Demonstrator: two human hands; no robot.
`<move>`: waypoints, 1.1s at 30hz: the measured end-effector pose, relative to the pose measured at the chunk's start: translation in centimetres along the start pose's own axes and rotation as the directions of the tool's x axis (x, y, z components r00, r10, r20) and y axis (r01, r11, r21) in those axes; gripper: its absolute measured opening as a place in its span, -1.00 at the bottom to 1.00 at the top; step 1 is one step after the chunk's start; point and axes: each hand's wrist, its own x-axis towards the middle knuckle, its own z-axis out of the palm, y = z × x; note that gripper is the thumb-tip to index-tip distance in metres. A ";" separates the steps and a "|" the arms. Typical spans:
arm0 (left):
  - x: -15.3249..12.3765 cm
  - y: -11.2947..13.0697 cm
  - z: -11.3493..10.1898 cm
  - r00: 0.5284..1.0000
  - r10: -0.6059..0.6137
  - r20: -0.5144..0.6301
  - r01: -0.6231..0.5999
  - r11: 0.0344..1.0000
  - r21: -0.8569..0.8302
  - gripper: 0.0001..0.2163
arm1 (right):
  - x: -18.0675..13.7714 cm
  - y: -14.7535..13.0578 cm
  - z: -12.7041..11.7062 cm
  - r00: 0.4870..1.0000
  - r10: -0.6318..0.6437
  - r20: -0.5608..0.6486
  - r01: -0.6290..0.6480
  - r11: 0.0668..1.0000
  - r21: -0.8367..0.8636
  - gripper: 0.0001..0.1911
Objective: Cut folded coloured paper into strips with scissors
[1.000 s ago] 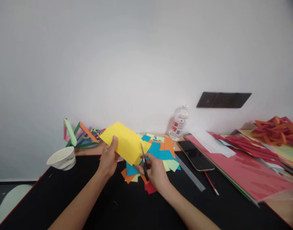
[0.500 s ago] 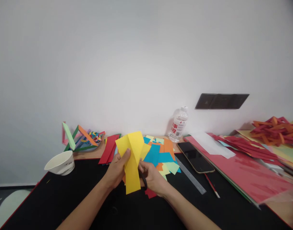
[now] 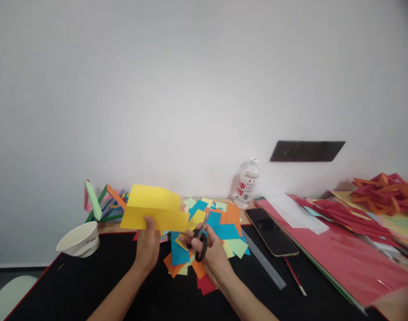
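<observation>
one hand (image 3: 148,247) holding yellow paper (image 3: 153,206), another (image 3: 215,256) gripping scissors (image 3: 203,233)

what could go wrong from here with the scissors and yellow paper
The scissors, held in the right hand close to the yellow paper, might nick it by accident. The left hand grips the paper only near its lower edge, so it could flop or bend. Loose paper pieces lie near the right hand, which might scatter them.
</observation>
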 end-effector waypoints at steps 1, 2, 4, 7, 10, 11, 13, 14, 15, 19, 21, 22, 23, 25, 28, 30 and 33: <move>-0.5 -0.4 0.2 1.000 -0.013 0.005 0.013 0.999 0.033 -0.54 | 0.1 0.2 0.0 1.000 -0.011 -0.029 0.011 1.000 -0.011 -0.44; -1.1 -0.8 0.4 0.999 -0.031 0.044 0.029 0.998 0.053 -0.52 | 0.1 0.4 -0.1 0.998 -0.022 -0.065 0.020 0.999 -0.028 -0.43; -2.1 -1.4 0.8 0.973 -0.055 0.225 0.035 0.995 0.091 -0.49 | 0.4 0.8 -0.4 0.987 -0.040 -0.154 0.030 0.997 -0.071 -0.45; -2.3 -1.6 0.9 0.923 -0.006 0.384 -0.039 0.993 0.110 -0.40 | 0.9 1.1 -0.9 0.962 -0.089 -0.260 0.050 0.987 -0.150 -0.52; -0.9 -0.9 0.8 0.935 0.148 0.322 -0.132 0.989 -0.069 -0.28 | 1.3 0.7 -1.3 0.944 -0.191 -0.269 0.119 0.958 -0.262 -0.60; -0.3 -0.6 0.9 0.940 0.148 0.308 -0.112 0.985 -0.132 -0.27 | 1.3 0.4 -1.4 0.940 -0.229 -0.254 0.147 0.941 -0.303 -0.64; 0.8 0.0 1.0 0.945 0.073 0.318 -0.003 0.977 -0.214 -0.27 | 1.4 -0.1 -1.5 0.932 -0.299 -0.204 0.204 0.900 -0.386 -0.70; 1.4 0.3 1.0 0.944 0.013 0.331 0.063 0.974 -0.217 -0.28 | 1.4 -0.4 -1.5 0.928 -0.330 -0.172 0.232 0.875 -0.426 -0.71; 1.8 0.6 1.0 0.942 -0.044 0.333 0.112 0.975 -0.190 -0.31 | 1.3 -0.6 -1.5 0.923 -0.359 -0.137 0.260 0.847 -0.463 -0.73; 3.0 2.0 0.0 0.954 -0.131 0.269 0.120 0.991 0.058 -0.52 | 1.3 -1.0 -1.6 0.903 -0.429 0.012 0.358 0.738 -0.572 -0.72; 3.3 3.2 -0.8 0.953 -0.132 0.273 0.103 0.988 0.119 -0.55 | 1.3 -1.2 -1.7 0.895 -0.437 0.086 0.396 0.691 -0.605 -0.70; 3.4 3.9 -1.2 0.946 -0.141 0.291 0.107 0.986 0.130 -0.55 | 1.3 -1.3 -1.8 0.889 -0.444 0.112 0.412 0.668 -0.620 -0.67; 3.4 4.6 -1.6 0.937 -0.161 0.310 0.116 0.981 0.157 -0.53 | 1.3 -1.4 -1.9 0.879 -0.459 0.126 0.428 0.645 -0.633 -0.65; 3.3 5.9 -2.1 0.903 -0.211 0.374 0.144 0.969 0.200 -0.46 | 1.2 -1.6 -2.1 0.867 -0.475 0.150 0.447 0.609 -0.655 -0.61; 2.7 6.6 -2.5 0.829 -0.307 0.468 0.221 0.948 0.230 -0.39 | 1.0 -2.2 -2.3 0.858 -0.480 0.182 0.467 0.585 -0.663 -0.59; 2.2 6.3 -2.7 0.773 -0.379 0.509 0.269 0.922 0.278 -0.44 | 0.9 -2.8 -2.1 0.859 -0.480 0.177 0.466 0.591 -0.659 -0.60; 1.0 5.3 -3.0 0.727 -0.425 0.539 0.298 0.903 0.310 -0.66 | 1.0 -3.7 -1.8 0.867 -0.481 0.128 0.444 0.630 -0.637 -0.64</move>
